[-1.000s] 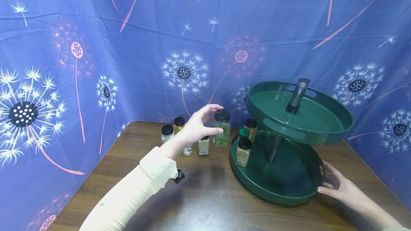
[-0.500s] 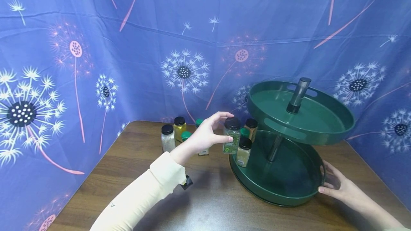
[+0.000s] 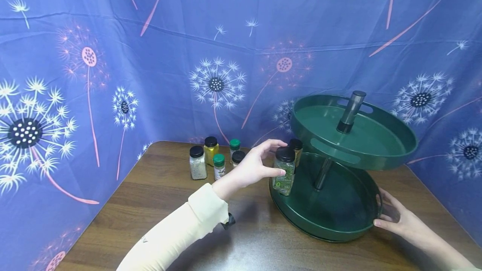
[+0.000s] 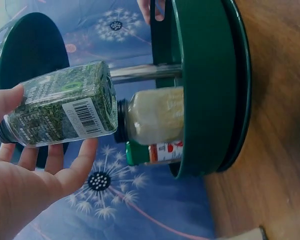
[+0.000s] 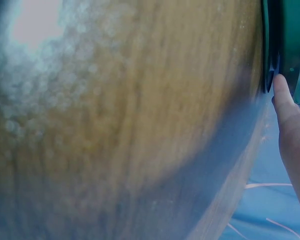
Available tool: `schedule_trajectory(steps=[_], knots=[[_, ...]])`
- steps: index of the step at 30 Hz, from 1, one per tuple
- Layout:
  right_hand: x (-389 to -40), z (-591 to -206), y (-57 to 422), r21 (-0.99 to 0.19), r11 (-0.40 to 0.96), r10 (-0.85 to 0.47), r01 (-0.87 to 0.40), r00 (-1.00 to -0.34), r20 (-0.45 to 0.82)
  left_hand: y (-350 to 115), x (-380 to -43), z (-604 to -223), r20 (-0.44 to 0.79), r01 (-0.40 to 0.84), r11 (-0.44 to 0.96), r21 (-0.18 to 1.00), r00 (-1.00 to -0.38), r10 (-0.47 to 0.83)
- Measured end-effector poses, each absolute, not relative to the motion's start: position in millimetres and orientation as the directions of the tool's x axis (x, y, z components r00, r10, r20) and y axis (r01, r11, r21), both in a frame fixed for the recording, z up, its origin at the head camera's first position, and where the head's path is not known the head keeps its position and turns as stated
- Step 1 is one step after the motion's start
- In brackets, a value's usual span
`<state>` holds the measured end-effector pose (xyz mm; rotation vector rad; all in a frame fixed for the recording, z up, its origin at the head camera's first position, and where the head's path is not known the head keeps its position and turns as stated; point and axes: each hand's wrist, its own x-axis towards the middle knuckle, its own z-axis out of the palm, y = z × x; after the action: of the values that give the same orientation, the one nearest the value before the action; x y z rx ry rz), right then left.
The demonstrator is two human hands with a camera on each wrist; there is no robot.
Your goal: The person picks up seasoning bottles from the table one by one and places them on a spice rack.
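Observation:
My left hand [image 3: 256, 166] holds a clear spice jar of green dried herbs [image 3: 284, 184], black-lidded, pinched between thumb and fingers. It overlaps the left rim of the green two-tier tray's lower tier [image 3: 339, 210]. The left wrist view shows the herb jar's base close to the black lid of a jar of pale powder [image 4: 155, 116] standing in that tier. Beside that stands a green-lidded jar [image 4: 138, 153]; a brown spice jar [image 3: 298, 154] shows behind the herb jar. At the tier's right side, my right hand [image 3: 399, 220] grips the rim by its handle opening.
On the wooden table [image 3: 158, 204], left of the tray, stand several more spice jars, among them a white one [image 3: 198, 166] and a yellow one [image 3: 211, 152]. The upper tier [image 3: 376, 139] overhangs the lower one around a metal post [image 3: 350, 112]. Blue cloth hangs behind.
My left hand has carried the herb jar rightward and down, from above the table to the lower tier's left rim. My right hand has stayed on the rim.

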<state>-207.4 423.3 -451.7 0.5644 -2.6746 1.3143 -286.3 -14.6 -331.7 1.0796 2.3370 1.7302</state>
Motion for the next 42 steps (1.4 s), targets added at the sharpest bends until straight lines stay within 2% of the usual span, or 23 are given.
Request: schedule_trajectory(steps=[5, 15, 21, 42], knots=[[-206, -451, 422, -0.734, 0.561, -0.287, -0.383, -0.921, 0.262, -6, -284, -340, 0.348, 0.487, 0.11, 0.866, -0.746, 0.568], [-205, -455, 423, -0.733, 0.555, -0.289, -0.392, -0.918, 0.271, 14, -278, -358, 0.372, 0.527, 0.075, 0.846, -0.685, 0.626], [-205, -457, 424, -0.74, 0.558, -0.282, -0.376, -0.924, 0.257, 24, -273, -367, 0.347, 0.494, 0.065, 0.867, -0.693, 0.631], [-206, -451, 422, -0.731, 0.584, -0.276, -0.354, -0.933, 0.232, 35, -271, -394, 0.397, 0.568, 0.123, 0.814, -0.697, 0.597]])
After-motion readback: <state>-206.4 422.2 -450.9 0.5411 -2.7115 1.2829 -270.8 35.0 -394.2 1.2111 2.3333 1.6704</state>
